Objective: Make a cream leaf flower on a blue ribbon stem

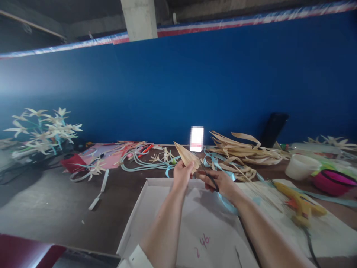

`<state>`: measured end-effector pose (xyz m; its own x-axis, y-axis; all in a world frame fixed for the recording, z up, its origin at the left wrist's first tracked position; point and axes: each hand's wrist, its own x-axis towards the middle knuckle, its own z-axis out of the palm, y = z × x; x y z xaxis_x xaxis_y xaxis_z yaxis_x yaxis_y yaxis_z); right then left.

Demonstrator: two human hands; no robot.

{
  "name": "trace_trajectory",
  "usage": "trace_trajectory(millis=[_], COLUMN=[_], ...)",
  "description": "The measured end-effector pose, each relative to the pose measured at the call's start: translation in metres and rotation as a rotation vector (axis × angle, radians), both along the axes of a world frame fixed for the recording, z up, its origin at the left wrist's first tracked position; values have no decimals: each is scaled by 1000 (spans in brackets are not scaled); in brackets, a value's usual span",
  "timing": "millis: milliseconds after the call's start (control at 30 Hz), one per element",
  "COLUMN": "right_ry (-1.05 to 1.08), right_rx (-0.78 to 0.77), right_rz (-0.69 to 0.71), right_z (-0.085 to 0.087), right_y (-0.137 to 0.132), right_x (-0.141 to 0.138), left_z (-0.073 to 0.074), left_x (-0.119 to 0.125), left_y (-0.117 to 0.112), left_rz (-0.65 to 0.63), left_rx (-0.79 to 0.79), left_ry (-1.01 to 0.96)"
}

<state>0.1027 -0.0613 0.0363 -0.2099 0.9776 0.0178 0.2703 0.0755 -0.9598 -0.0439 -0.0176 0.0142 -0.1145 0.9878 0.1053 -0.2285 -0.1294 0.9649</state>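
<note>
Pinched in my left hand [183, 172] is a piece of dried corn husk [184, 153], its pointed tip up and to the left. My right hand [219, 182] is closed round the handles of dark scissors [212, 180], whose blades reach toward the husk's lower right edge. Whether the blades touch the husk is hard to make out. Both hands are above the far edge of a white cardboard tray [158, 201] with pink handwriting. Behind my right hand lies a heap of dried husks [245, 149] with light blue ribbon [213, 162] beside it.
A yellow glue gun [299, 203] lies on paper at the right, near a white cup [302, 167] and a magenta bowl-like item [334, 181]. Husk flowers [50, 128] stand at the left. Pale blue cord [131, 165] and a lit screen [196, 138] are at the back.
</note>
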Motion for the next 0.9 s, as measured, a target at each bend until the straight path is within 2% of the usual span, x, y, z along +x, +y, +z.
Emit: trace_trajectory(millis=[267,533,900], right_ry=[-34,-81,-103], right_rx=[-23,1,3], right_rz=[11,18,21], right_z=[3,2,0], right_y=[-1,-2,-1], right_x=[-1,-1,-1], left_z=[3,7,9], left_x=[-2,-4,-12], left_y=[-2,-2,-3], left_rz=[28,134,187], left_rx=[-16,-54,43], left_ry=[53,191,431])
